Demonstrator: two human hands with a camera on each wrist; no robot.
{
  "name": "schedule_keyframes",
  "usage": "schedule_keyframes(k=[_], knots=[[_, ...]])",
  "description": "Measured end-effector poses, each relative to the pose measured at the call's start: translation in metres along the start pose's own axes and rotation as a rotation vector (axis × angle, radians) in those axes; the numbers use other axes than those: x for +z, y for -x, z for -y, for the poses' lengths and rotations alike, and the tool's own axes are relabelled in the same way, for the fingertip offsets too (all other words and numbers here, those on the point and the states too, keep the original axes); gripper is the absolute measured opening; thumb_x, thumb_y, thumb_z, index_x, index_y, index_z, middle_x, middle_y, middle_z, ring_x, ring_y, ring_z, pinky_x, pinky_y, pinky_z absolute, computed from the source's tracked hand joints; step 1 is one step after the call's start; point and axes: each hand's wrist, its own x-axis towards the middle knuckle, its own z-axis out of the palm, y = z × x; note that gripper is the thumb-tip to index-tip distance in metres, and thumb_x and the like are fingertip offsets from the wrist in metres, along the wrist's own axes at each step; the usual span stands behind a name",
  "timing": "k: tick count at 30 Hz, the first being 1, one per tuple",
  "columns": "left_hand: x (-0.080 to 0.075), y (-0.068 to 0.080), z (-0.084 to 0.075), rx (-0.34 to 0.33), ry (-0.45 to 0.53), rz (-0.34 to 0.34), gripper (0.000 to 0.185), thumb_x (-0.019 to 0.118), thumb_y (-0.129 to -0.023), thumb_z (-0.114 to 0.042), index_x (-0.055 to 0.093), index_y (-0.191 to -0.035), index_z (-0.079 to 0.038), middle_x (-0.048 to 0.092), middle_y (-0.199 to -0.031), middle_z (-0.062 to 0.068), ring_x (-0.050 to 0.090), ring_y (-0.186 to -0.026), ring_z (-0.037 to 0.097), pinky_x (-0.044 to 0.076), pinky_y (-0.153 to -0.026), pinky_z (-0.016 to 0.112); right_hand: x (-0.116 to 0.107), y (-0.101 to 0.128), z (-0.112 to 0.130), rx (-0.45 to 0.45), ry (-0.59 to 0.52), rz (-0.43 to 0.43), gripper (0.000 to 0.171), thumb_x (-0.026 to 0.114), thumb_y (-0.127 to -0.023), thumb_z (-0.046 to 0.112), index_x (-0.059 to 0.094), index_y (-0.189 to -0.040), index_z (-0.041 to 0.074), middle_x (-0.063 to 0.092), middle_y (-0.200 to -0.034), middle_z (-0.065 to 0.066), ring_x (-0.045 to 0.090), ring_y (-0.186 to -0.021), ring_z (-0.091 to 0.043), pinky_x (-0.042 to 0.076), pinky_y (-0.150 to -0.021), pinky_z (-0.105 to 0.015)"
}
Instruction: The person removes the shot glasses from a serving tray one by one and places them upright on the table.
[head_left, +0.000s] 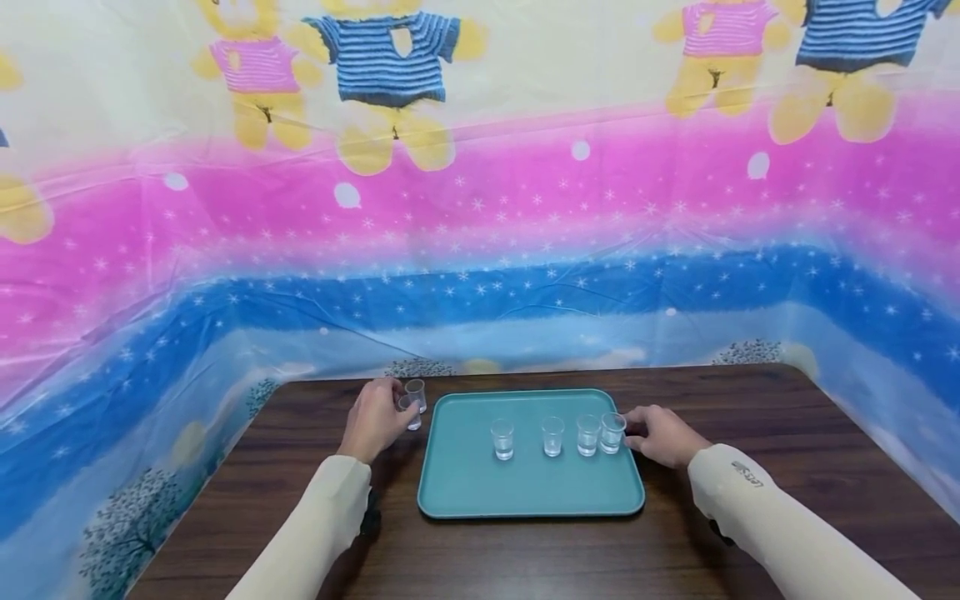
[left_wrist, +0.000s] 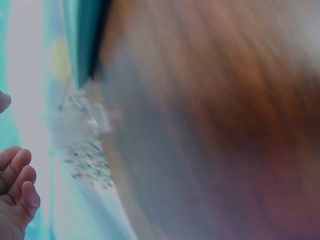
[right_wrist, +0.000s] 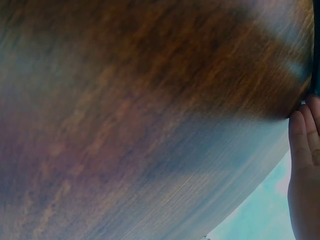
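At the tray's left, my left hand is beside two clear shot glasses on the table. Its thumb overlaps the nearer glass, and the farther glass is just behind. In the left wrist view, thumb and loosely bent fingers are spread apart, with a blurred glass beyond. Past the tray's right rim, my right hand pinches the rightmost shot glass by its right side. That glass stands over the teal tray; the right wrist view hides it.
Three more shot glasses stand on the tray: one at left, one in the middle and one beside the rightmost. The dark wooden table ends at a printed cloth backdrop.
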Motion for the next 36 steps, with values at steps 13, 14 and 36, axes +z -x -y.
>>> schedule_keyframes(k=[13,14,36], knots=[[0.005,-0.001,-0.06,0.378,0.164,0.402,0.039,0.068,-0.089,-0.024,0.058,-0.121,-0.005,0.059,-0.107,0.01,0.056,-0.088,0.023,0.047,-0.069,0.032,-0.001,0.001,0.0,-0.001,-0.004,0.001,0.037,0.064,-0.089,0.006,0.058,-0.124,-0.006,0.06,-0.115,-0.015,0.056,-0.105,-0.031,0.047,-0.083,-0.046],[0.006,-0.002,-0.064,0.408,0.167,0.415,0.039,0.068,-0.089,-0.025,0.059,-0.121,-0.005,0.059,-0.107,0.011,0.056,-0.088,0.024,0.047,-0.069,0.032,-0.001,0.001,-0.001,0.001,-0.004,0.001,0.037,0.064,-0.089,0.006,0.058,-0.124,-0.006,0.06,-0.115,-0.015,0.056,-0.105,-0.031,0.047,-0.083,-0.046],[0.026,-0.003,-0.09,0.456,0.156,0.501,0.031,0.071,-0.087,-0.021,0.064,-0.109,-0.002,0.061,-0.1,0.009,0.057,-0.087,0.02,0.048,-0.072,0.03,-0.001,0.001,0.0,-0.019,-0.004,-0.008,0.036,0.065,-0.089,0.007,0.059,-0.123,-0.004,0.061,-0.109,-0.011,0.057,-0.101,-0.029,0.048,-0.081,-0.045]])
